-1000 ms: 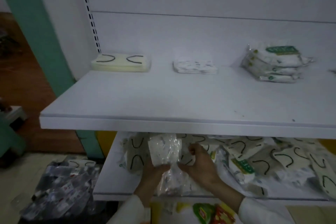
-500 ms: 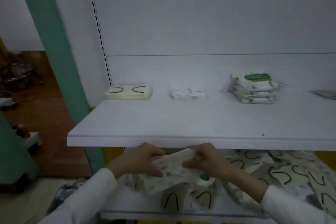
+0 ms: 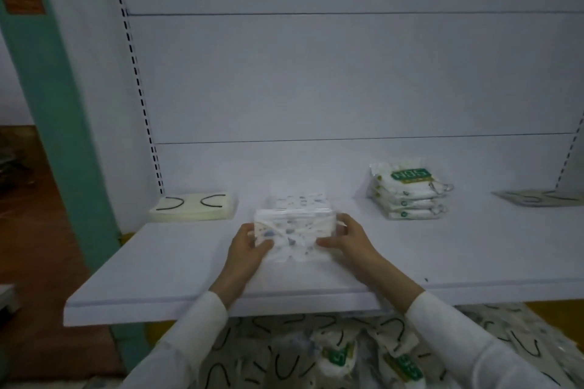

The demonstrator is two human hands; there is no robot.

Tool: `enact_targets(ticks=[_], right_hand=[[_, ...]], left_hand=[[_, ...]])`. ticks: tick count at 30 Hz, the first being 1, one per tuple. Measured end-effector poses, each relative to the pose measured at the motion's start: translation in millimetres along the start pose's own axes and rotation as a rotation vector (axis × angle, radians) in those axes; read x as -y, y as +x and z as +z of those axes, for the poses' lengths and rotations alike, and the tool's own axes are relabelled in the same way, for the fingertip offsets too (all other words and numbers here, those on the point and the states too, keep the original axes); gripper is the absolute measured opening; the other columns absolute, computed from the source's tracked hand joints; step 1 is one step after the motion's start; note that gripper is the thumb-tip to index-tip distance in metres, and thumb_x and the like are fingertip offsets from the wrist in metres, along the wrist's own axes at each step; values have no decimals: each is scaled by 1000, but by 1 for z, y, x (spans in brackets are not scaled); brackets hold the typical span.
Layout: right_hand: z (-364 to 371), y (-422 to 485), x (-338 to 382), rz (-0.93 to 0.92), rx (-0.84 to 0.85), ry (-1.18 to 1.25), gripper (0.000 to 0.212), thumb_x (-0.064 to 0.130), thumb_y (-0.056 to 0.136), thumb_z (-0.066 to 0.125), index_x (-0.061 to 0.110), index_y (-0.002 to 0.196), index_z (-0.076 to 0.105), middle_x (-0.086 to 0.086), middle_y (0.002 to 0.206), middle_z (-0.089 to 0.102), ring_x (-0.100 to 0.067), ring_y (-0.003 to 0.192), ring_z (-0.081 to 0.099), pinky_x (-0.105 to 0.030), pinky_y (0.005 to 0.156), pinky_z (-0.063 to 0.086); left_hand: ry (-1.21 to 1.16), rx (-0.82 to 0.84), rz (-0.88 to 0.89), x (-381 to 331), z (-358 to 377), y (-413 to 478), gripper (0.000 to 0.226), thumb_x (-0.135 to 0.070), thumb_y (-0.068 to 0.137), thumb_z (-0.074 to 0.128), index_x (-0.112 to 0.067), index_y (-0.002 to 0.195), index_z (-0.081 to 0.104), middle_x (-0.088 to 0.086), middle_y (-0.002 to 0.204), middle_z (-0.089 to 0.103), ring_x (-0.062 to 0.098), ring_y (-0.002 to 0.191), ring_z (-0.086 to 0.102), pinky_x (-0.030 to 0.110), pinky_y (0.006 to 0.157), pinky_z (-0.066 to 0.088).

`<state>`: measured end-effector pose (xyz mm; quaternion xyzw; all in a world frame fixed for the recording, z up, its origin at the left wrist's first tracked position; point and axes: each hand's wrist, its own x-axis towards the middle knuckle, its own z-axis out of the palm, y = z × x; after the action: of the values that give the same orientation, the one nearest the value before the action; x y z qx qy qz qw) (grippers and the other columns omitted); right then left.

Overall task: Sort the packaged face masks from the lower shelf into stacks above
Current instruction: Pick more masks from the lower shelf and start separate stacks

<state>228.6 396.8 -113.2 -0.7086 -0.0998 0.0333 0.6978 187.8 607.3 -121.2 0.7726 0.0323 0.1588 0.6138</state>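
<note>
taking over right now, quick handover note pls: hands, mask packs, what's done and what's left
Left hand: grips the left end of a patterned pack. Right hand: grips its right end.
The pack is over the upper shelf, just in front of the patterned stack, not yet set on it.
Done: cream stack at the left, green-label stack to the right, a flat pack at the far right.
Left: put this pack on its stack, then sort the pile on the lower shelf, which holds many packs.
</note>
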Motion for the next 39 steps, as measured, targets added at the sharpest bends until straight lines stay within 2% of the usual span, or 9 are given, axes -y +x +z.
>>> enact_targets(ticks=[6,8,12,16,20,24,30,35,39], right_hand=[[6,7,-7,-28,-145,124,24,-11,73,62,7,87,53,-9,86,58,-24,82,58,-29,66,47],[3,5,-8,-43,-140,68,22,-11,75,59,6,86,52,-7,81,55,-22,78,55,-27,65,46],[-18,8,-12,-86,-80,-99,20,-5,81,59,11,91,63,-4,87,63,-21,86,60,-32,77,50],[-34,8,-13,-116,-72,-191,12,5,82,69,15,89,70,-3,85,71,-17,80,66,-29,75,56],[-36,24,-4,-99,-140,-217,14,0,80,71,11,89,70,-5,78,71,-18,72,67,-29,71,58],[-39,81,20,-107,-273,-208,21,-5,79,69,7,95,65,-8,68,66,-11,51,62,-26,61,57],[-39,170,25,26,-377,-407,21,-2,74,69,6,93,65,-16,91,69,-29,85,68,-39,81,57],[-35,197,6,97,-353,-524,19,1,74,65,10,90,64,-18,97,68,-31,90,67,-39,80,58],[-35,206,-4,111,-335,-612,28,4,74,65,7,102,64,-18,104,68,-31,96,65,-37,88,54]], left_hand=[[5,54,-13,-4,7,3,15,-1,88,54,-10,100,52,-2,88,60,12,79,57,14,64,46],[73,45,0,1,4,4,15,-5,91,52,-14,102,55,-1,95,62,16,88,59,22,74,49],[311,3,59,12,-9,9,12,-3,91,47,-1,92,59,14,90,64,24,82,58,28,70,44],[437,10,115,11,-19,16,21,-2,85,56,-10,66,54,9,67,59,20,66,54,27,64,43],[248,-23,50,-3,-18,35,17,2,80,67,-14,79,65,-3,68,64,18,65,61,34,75,55],[44,-106,49,-26,-8,89,21,3,76,71,-8,92,62,-1,60,63,16,58,62,36,73,56],[219,-203,1,-17,23,170,11,-5,77,72,-4,88,69,14,84,70,20,68,62,27,76,53],[283,-150,-61,11,32,193,14,-7,85,59,-2,85,73,14,87,71,20,73,63,23,72,48],[311,-105,-61,22,31,201,14,-6,83,62,-3,87,75,14,92,72,25,88,68,29,84,53]])
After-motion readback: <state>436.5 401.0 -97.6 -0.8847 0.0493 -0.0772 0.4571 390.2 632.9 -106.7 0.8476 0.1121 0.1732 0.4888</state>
